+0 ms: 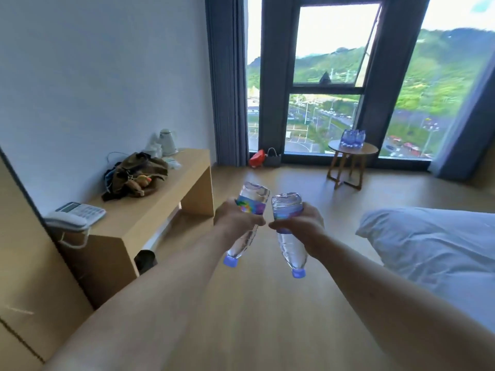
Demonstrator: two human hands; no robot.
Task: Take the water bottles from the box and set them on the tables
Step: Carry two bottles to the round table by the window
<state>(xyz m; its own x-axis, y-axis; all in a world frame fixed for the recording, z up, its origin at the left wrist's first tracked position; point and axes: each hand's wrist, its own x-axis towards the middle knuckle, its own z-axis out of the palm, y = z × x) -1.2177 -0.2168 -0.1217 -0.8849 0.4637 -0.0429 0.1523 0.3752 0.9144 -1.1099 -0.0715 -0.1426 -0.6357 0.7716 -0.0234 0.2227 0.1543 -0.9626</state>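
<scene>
We hold two water bottles out in front of us above the wooden floor (267, 330), one in each hand, both upside down with their blue caps pointing down toward us and their bases tipped away. Our left hand (235, 219) wraps its curled fingers around the left bottle (247, 218) at its label, a bright band of mixed colours; the clear ribbed body runs down to the cap. Our right hand (302, 223) grips the right bottle (289, 231) the same way around its bluish-purple label, thumb across the front. The two bottles sit just beside each other, apart at the caps. Ahead, by the window (329, 76), a small round table (369, 149) carries a cluster of blue-tinted bottles (352, 137), blurred. To our left a long wooden desk (150, 210) bears a white telephone (76, 215), a brown bag (136, 175) and a white kettle (167, 143). A white bed (434, 245) lies at right.
</scene>
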